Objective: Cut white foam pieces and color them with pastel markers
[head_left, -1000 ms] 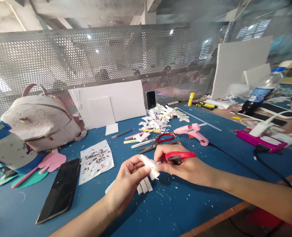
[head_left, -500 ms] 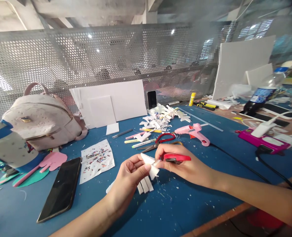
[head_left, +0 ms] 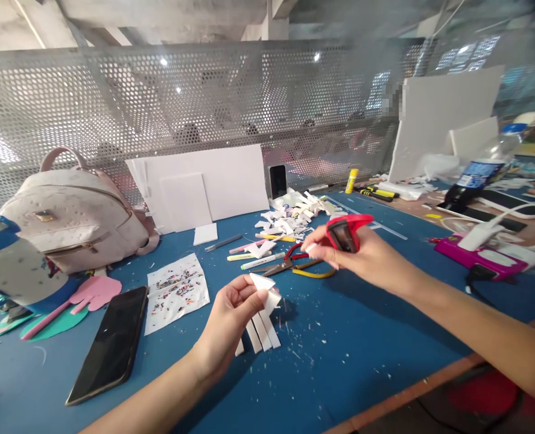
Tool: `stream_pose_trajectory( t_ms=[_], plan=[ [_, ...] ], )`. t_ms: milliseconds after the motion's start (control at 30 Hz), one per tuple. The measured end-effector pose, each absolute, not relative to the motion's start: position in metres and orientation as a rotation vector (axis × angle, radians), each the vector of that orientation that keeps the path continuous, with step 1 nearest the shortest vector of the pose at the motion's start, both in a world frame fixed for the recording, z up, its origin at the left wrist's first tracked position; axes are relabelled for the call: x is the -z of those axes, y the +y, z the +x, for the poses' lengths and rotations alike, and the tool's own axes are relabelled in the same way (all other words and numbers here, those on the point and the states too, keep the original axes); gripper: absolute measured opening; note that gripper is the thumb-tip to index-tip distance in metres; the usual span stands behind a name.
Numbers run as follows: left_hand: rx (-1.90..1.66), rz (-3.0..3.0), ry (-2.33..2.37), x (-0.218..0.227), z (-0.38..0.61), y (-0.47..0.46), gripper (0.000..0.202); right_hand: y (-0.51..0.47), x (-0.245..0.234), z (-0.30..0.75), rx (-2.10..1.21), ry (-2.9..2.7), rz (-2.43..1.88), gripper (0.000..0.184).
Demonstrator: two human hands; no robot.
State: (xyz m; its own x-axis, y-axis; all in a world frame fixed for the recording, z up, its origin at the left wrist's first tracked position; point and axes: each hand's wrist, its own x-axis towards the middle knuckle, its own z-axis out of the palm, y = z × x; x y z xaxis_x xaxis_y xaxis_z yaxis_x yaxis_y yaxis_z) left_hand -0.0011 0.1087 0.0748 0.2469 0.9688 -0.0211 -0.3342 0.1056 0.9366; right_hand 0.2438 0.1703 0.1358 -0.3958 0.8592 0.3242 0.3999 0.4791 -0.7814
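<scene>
Between the thumb and fingers of my left hand [head_left: 237, 307] is a folded or angled white foam piece [head_left: 262, 282]. Below it lie several white foam strips [head_left: 260, 331] side by side on the blue table. My right hand [head_left: 346, 247] is raised to the right, closed around a red utility knife [head_left: 346, 232]; its blade is not visible. A small white scrap [head_left: 311, 248] shows at the right fingertips. Red-handled scissors [head_left: 285, 263] lie under and left of that hand, partly hidden. My right hand also covers the pink glue gun.
A pile of white foam scraps [head_left: 294, 214] lies at the back. Markers [head_left: 262, 261] are nearer. On the left are a phone [head_left: 111, 343], a speckled white sheet [head_left: 177, 292], a mug [head_left: 27, 265] and a backpack [head_left: 77, 211]. A magenta power strip [head_left: 479, 259] sits right.
My right hand has moved away from the white foam piece, up and to the right, carrying the red utility knife and a small scrap. My left hand has shifted slightly left, still pinching the piece.
</scene>
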Motion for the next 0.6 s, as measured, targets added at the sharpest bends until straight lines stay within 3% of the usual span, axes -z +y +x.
stream_pose_trajectory(
  t_ms=[167, 333, 600],
  plan=[
    [-1.157, 1.012, 0.826, -0.073, -0.003, 0.11, 0.029, 0.234, -0.166, 0.249, -0.204, -2.283, -1.407, 0.035],
    [-1.151, 1.009, 0.836, -0.072, -0.004, 0.111, 0.034, 0.298, -0.178, 0.24, -0.08, -2.413, -1.561, 0.02],
    [-1.17, 1.001, 0.884, -0.074, -0.006, 0.112, 0.037, 0.312, -0.181, 0.231, 0.021, -2.488, -1.606, 0.017]
  ],
)
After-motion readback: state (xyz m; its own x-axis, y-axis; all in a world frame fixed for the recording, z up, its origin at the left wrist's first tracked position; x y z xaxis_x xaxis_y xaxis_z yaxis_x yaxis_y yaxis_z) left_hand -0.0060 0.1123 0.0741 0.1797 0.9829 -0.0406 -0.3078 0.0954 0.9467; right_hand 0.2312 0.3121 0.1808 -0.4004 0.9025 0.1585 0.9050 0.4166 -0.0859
